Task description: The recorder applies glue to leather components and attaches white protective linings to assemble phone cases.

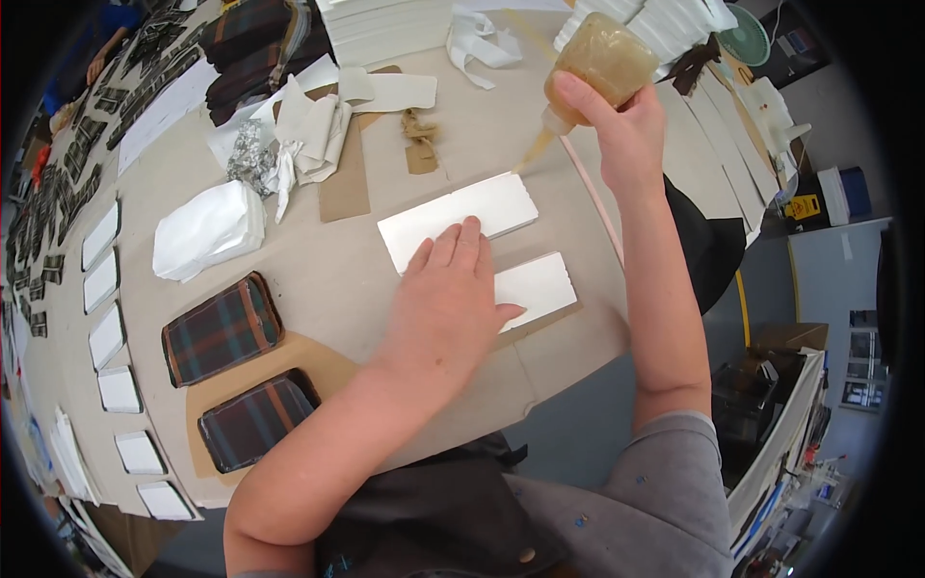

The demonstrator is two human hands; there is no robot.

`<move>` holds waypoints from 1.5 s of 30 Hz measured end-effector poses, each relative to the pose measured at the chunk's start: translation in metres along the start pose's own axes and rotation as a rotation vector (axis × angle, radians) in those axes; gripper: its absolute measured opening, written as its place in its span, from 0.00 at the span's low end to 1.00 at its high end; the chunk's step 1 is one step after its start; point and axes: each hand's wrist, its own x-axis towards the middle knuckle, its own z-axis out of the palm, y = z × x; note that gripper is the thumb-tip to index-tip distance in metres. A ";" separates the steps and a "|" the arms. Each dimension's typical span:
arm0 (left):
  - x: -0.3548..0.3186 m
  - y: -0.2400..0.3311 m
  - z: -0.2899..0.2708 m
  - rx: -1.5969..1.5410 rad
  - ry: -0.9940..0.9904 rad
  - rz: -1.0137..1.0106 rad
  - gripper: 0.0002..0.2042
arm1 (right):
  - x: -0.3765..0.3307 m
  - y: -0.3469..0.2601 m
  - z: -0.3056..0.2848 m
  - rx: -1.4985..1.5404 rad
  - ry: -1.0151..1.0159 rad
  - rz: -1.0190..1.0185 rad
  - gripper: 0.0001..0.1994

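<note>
My right hand [631, 130] is wrapped round a squeeze bottle [609, 60] of cloudy amber liquid, tipped with its nozzle pointing down and left. The nozzle's tip is at the far right corner of a white rectangular block [501, 207], which looks like stacked strips. My left hand [445, 303] lies flat over the block's near side, fingers stretched out. Its thumb reaches onto a second white block [540, 287], nearer to me and partly hidden by the hand. To the left lie two plaid rounded pieces [220, 330] with dark edges.
A folded white stack [208, 229] sits left of the blocks, near crumpled cloth scraps [313, 130]. Several white pieces with dark edges [118, 390] line the table's left side. Dark plaid fabric [255, 58] and white stacks [385, 34] stand at the back. A person's arm shows far left.
</note>
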 end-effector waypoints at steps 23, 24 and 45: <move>0.002 -0.006 -0.015 0.072 0.073 0.074 0.27 | -0.016 0.019 -0.042 0.093 -0.050 0.256 0.24; 0.000 -0.006 -0.016 0.086 0.066 0.070 0.26 | -0.017 0.016 -0.043 0.095 -0.058 0.256 0.24; -0.045 -0.076 -0.060 -0.067 0.293 -0.162 0.07 | -0.071 -0.032 0.073 0.037 -0.224 -0.031 0.29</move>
